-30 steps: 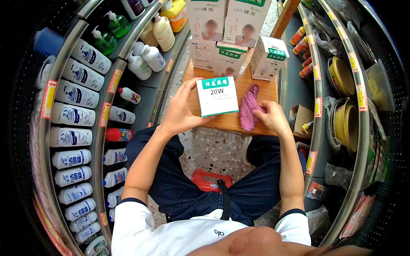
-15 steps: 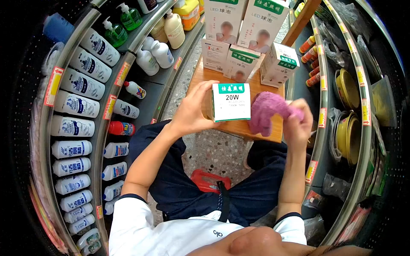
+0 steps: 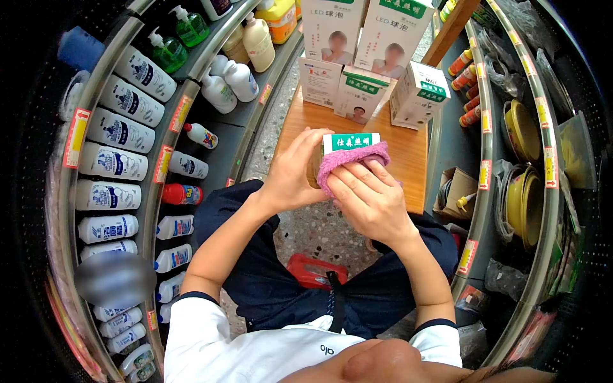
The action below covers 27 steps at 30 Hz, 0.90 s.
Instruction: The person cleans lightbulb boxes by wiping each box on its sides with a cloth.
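Observation:
A white and green bulb box (image 3: 350, 142) is gripped at its left side by my left hand (image 3: 292, 171), above the near part of a wooden bench. My right hand (image 3: 370, 196) presses a purple cloth (image 3: 356, 156) against the face of the box, its fingers together over the cloth. The cloth covers the lower part of that face, and only the green label strip shows above it. Behind, on the bench, stand several more bulb boxes (image 3: 363, 96), some stacked.
Shelves of white bottles (image 3: 113, 161) curve along the left. On the right, shelves hold yellow pans (image 3: 522, 207), orange-capped cans (image 3: 469, 115) and a cardboard box (image 3: 454, 191). The wooden bench (image 3: 408, 172) stands in front, and a red object (image 3: 313, 271) lies on the floor between the legs.
My right hand has moved left with the purple cloth and laid it on the box face, hiding the 20W print. My left hand still holds the box.

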Tool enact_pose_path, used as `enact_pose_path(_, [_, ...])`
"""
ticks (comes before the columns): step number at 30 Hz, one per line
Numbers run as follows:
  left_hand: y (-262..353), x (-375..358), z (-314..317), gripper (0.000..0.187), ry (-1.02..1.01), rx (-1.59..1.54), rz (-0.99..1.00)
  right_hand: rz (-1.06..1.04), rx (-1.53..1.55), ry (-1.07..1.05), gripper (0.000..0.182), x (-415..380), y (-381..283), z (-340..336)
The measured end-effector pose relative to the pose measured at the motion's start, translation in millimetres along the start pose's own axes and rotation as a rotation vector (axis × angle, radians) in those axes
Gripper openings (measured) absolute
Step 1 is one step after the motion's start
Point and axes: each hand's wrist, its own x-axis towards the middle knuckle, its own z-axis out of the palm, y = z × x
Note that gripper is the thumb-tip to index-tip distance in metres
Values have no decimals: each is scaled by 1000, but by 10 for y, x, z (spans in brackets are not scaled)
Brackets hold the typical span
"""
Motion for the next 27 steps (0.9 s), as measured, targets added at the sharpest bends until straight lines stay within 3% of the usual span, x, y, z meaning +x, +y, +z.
enact_pose_path(6, [-13, -44, 58, 95, 5, 21, 58, 179, -94, -67, 61, 11, -40, -14])
enact_pose_path(12, [30, -19, 54, 93, 1, 42, 59, 283, -144, -12, 68, 17, -18, -24])
enact_pose_path(22, [-2, -22, 20, 92, 23, 13, -56, 397, -147, 41, 58, -175, 136, -15])
enact_pose_path(27, [-67, -33, -6, 87, 84, 30, -71, 354, -26, 267, 58, -334, 237, 74])
